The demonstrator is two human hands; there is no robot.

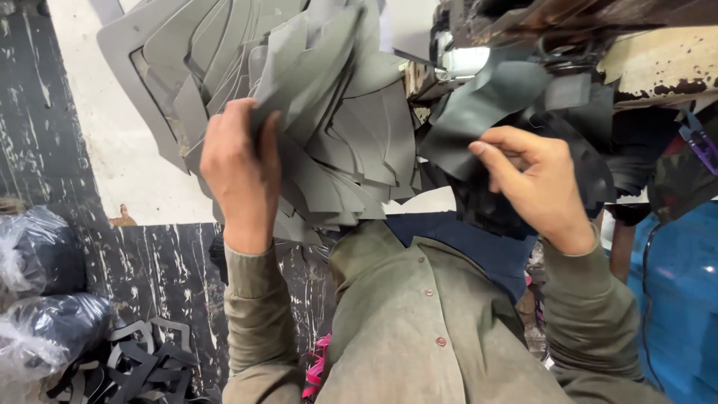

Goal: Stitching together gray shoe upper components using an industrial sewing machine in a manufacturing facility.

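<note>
Left hand (241, 168) grips a fanned stack of grey cut pieces (329, 127), fingers clamped; right hand (535, 183) pinches one dark piece (486, 105).

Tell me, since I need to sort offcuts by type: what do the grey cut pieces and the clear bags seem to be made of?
Grey cut pieces, gripped by the left hand: probably synthetic leather or similar sheet, matte, thin, flexing without creasing. Clear bags: thin plastic film, glossy and crinkled.

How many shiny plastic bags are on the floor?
2. One plastic bag lies at the left edge, and the other plastic bag sits just below it, beside dark cut-out pieces. More could be hidden outside the picture.
</note>
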